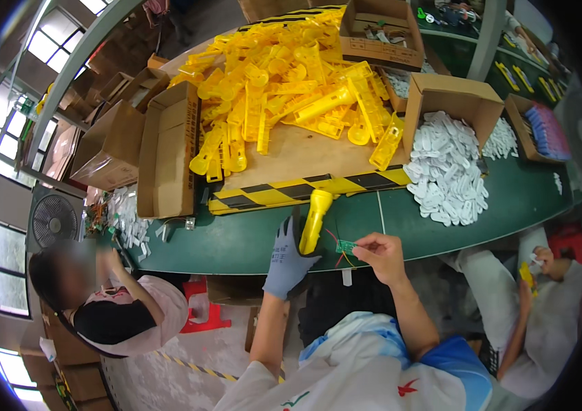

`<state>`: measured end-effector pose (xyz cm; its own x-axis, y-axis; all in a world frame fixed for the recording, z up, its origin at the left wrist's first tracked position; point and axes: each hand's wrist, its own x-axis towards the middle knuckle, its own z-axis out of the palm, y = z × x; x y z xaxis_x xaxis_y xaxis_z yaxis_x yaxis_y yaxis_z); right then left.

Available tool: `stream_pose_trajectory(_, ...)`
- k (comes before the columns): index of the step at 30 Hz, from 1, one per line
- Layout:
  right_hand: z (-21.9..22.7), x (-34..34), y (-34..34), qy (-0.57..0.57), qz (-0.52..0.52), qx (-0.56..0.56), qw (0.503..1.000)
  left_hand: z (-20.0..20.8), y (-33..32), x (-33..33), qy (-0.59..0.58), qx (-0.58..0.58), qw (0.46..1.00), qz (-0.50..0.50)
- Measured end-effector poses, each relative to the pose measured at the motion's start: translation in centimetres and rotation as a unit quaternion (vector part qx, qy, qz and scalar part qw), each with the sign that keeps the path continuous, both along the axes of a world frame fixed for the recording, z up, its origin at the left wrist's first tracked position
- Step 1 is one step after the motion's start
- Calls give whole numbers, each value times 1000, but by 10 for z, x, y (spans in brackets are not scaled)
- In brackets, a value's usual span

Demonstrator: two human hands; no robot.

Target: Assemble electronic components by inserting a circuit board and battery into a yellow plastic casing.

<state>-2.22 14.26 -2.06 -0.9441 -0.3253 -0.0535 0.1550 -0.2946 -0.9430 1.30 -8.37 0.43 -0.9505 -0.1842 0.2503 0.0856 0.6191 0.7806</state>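
My left hand (285,264), in a grey work glove, holds the lower end of a yellow flashlight housing (315,220) between thumb and fingers. The housing's wide head points away from me, close to the striped edge of the board. Just to its right, my bare right hand (383,259) pinches a small green circuit board (346,246) between thumb and fingertips. Thin red wires run from this circuit board toward the housing. A small white piece (347,277) shows below it at the table's near edge; whether it is joined to the wires I cannot tell.
A heap of yellow plastic housings (277,89) covers the wooden board (263,171) ahead. White plastic parts (445,171) spill from a cardboard box (455,96) at right. An open carton (168,151) stands at left. Co-workers sit on both sides, one (127,312) at left, one (544,315) at right.
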Motion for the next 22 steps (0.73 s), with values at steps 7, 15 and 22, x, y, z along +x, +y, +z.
stream_pose_trajectory(7,-6,-3,3,11,-23,12,1000,29,40,-33,-142,-229,961,-65)
stream_pose_trajectory(15,6,-9,41,24,-7,-95,995,-11,56,-39,-116,384,910,-104)
stream_pose_trajectory(22,12,-26,20,6,-47,0,999,-35,74,-21,-213,608,748,-158)
